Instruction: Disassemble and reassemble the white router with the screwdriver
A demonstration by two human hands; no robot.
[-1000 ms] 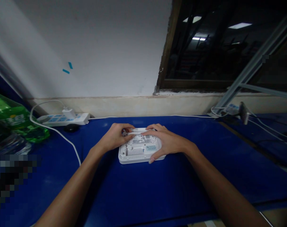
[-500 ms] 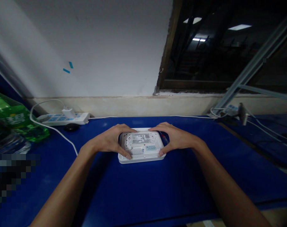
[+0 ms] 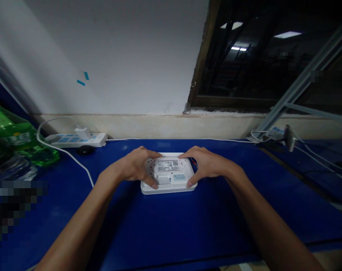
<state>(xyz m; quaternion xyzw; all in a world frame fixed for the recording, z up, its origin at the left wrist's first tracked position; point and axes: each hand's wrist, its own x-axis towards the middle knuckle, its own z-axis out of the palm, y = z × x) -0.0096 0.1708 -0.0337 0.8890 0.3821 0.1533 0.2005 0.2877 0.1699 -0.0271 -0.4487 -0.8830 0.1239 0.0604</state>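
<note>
A white plastic device (image 3: 167,190), flat with rounded corners, a vented face and printed labels, lies on the blue table (image 3: 171,229). My left hand (image 3: 138,165) grips its left side, thumb on the near edge and fingers at the far edge. On the right side my right hand (image 3: 206,164) holds it the same way, thumb near and fingers far. Something small with red on it shows partly behind the device's right edge, within the curve of my right hand.
At the back left are a white power strip (image 3: 99,139) with a plugged-in charger, a black mouse-like object (image 3: 85,150) and a green bottle (image 3: 18,137). White cables and a phone-like object on a stand (image 3: 289,138) are at the back right, beside a metal frame.
Both hands have shifted slightly inward over the device, still gripping it. The device has hardly moved, and the camera view has shifted slightly.
</note>
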